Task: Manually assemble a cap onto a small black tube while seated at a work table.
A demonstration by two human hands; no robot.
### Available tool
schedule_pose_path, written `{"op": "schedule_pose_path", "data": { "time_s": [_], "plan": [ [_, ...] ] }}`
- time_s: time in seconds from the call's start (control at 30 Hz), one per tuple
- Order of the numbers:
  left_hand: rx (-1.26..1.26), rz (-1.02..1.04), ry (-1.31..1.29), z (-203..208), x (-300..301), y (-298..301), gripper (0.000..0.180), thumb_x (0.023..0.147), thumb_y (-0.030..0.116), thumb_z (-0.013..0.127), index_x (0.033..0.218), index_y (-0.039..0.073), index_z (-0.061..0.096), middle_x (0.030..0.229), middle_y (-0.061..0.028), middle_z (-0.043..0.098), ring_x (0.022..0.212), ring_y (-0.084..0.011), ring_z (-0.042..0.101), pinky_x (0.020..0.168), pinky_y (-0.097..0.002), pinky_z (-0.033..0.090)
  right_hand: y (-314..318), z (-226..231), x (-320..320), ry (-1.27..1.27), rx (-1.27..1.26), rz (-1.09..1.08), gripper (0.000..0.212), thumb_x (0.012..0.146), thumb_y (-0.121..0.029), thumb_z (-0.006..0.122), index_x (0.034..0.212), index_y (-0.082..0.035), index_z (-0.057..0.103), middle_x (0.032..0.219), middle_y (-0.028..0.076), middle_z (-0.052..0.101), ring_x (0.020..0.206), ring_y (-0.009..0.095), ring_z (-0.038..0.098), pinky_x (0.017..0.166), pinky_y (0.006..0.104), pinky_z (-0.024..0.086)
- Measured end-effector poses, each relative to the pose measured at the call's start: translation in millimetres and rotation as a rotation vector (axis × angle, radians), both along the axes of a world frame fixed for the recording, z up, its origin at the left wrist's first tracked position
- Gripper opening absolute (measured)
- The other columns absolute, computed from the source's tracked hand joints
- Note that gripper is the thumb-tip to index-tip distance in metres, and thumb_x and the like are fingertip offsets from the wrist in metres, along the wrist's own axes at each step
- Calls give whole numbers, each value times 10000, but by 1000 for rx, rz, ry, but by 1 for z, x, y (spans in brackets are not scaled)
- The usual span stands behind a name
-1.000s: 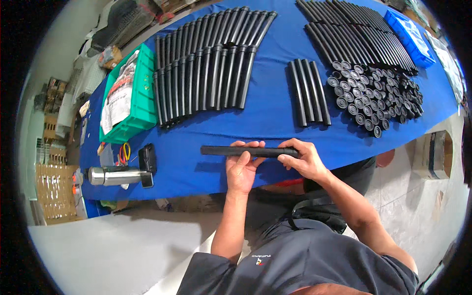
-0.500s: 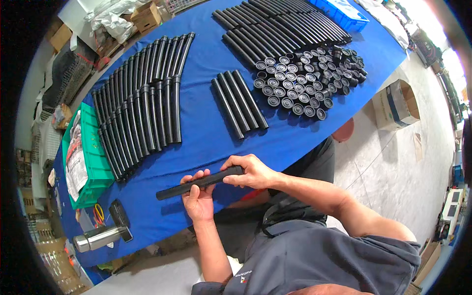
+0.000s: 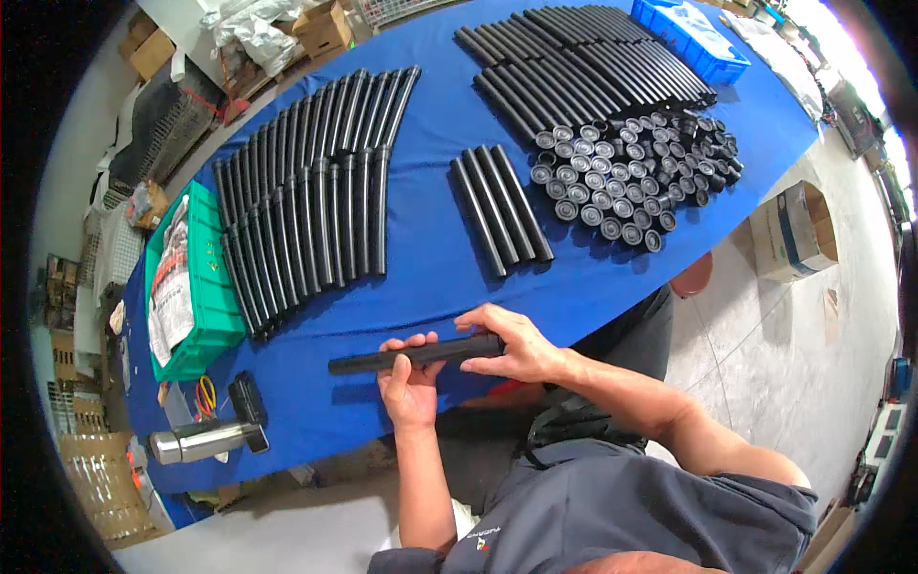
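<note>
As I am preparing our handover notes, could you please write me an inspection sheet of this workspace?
Surface: blue cloth covering the table, slightly creased.
Job's things: one black tube in hand; four separate tubes beyond it; rows of tubes at left and far right; clustered round black fittings.
Clutter: green bin, steel flask, blue bin; a yellow-and-red looped item, too small to identify.
Hands: left hand holds the tube near its middle; right hand holds its right end.
Cables: nothing seen for certain.
Surroundings: cardboard box on the floor, right of the table.
</note>
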State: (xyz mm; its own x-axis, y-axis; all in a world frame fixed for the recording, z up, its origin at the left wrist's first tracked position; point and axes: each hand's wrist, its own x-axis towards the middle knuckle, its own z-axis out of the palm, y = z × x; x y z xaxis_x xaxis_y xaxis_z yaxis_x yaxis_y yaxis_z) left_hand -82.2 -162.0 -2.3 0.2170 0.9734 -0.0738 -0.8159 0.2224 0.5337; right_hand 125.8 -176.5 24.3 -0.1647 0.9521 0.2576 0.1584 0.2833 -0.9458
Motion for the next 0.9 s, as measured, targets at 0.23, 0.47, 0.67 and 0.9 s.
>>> {"op": "schedule_pose_path", "data": {
  "time_s": [0.23,0.47,0.67,0.9],
  "plan": [
    [35,41,-48,4,-1,4,258,909,138,661,1130,68,548,1139,-205,641,1154,-361,590,913,-556,548,9,8,5,-90,-32,138,361,820,-203,747,1068,3,584,986,195,630,848,327,637,749,394,522],
    [-3,33,-62,4,2,5,267,898,47,643,1149,51,554,1153,-229,630,1164,-384,580,898,-548,561,9,-1,0,-127,200,44,394,796,-175,772,1111,-13,597,969,146,623,900,251,624,717,380,518],
    [29,10,-16,6,0,5,256,904,39,631,1148,45,554,1147,-229,631,1138,-385,597,896,-542,565,9,15,8,-97,-371,147,378,777,-132,779,1096,-13,613,1018,141,636,913,258,636,776,357,512],
    [5,22,-33,5,1,3,253,901,40,633,1142,47,555,1132,-218,637,1127,-376,606,879,-525,579,3,4,2,-106,157,70,330,826,-129,721,1100,2,594,1046,174,622,959,352,618,831,412,513]
  ]
}}
